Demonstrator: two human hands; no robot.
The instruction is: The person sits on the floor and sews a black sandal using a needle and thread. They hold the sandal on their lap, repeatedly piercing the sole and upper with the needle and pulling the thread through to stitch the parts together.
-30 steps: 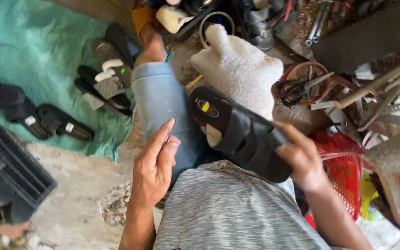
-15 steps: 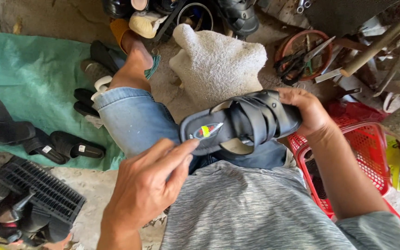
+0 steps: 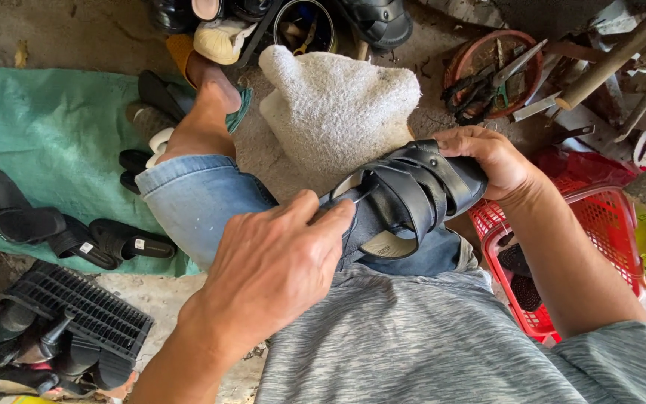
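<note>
Gripping a black strapped sandal (image 3: 405,198), the right hand (image 3: 491,161) clasps its toe, the left hand (image 3: 274,265) its heel.

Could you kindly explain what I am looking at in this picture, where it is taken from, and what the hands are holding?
The picture comes from a camera worn on a person's head, looking down at their own lap. The right hand grips one end of a black strapped leather sandal; the left hand presses on its other end. Below are a knee in blue jeans and a grey shirt. Around lie a green cloth with black slippers, a white fuzzy towel, a red plastic basket and a bowl of scissors.
</note>
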